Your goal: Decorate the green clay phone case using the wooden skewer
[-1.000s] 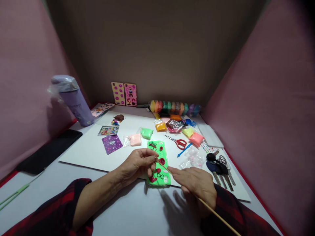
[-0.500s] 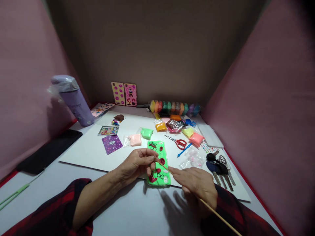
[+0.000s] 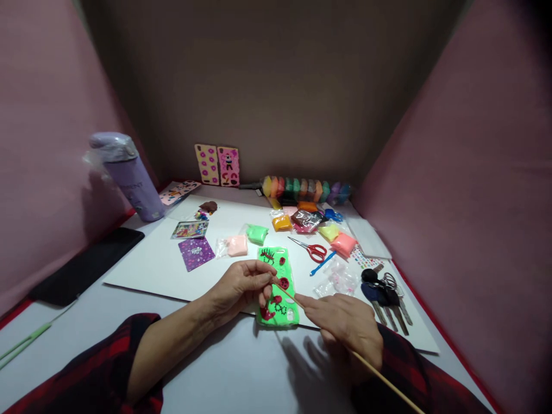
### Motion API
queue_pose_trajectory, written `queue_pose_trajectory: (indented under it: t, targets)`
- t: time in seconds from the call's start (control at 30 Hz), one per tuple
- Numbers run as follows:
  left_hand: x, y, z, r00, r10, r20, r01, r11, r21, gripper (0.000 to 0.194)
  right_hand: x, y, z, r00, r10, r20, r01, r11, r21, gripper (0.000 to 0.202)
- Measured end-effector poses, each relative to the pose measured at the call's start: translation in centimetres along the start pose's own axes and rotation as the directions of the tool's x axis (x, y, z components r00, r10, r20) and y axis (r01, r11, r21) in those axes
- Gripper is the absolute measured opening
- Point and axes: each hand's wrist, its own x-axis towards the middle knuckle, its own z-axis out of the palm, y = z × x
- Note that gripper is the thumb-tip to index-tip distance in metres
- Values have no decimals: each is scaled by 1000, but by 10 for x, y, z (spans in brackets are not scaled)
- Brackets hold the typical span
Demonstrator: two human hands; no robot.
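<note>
While the left hand [image 3: 244, 284] closes thumb and forefinger in a pinch at the tip of a thin wooden stick [image 3: 383, 379], the right hand [image 3: 347, 322] steadies the same stick farther down its length, its fingers stretched out side by side over the shaft; its thumb is hidden, so how firmly it grips cannot be told. The stick slants back beneath the right palm and out past the wrist. Below the fingertips, the bright green phone case [image 3: 283, 296] lies with its lower end over the near edge of the white board [image 3: 164, 270], bearing dark red ladybird-like shapes, a many-legged figure and rows of dark dots. The step in hand looks like fine work at the stick's point, perhaps readying a tiny bit of modelling clay, though whether any sits between the pinched fingers is too small to make out. As a judgement, the next move calls for a light, steady pinch and a well-controlled tip, kept clear of the raised decoration. Beyond the case lie a light green clay packet [image 3: 257, 234] and a pale pink clay packet [image 3: 237, 245]; to its right are red-handled scissors [image 3: 309, 248] and a blue modelling tool [image 3: 322, 264].
</note>
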Motion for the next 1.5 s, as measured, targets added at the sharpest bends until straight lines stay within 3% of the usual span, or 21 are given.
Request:
queue_pose_trajectory:
  t: [0.17, 0.5, 1.5]
  targets:
    - [0, 1, -1, 1000, 2, 6, -2, 1000, -5, 19, -2, -1, 1, 999, 43, -27, -42, 999, 4, 28]
    - [-2, 1, 2, 1000, -12, 24, 11, 1000, 20, 21, -1, 2, 2, 1000, 1, -9, -1, 1000, 26, 26]
    - [-3, 1, 1, 999, -22, 29, 22, 1000, 22, 22, 1, -3, 2, 999, 43, -26, -42, 999, 26, 30]
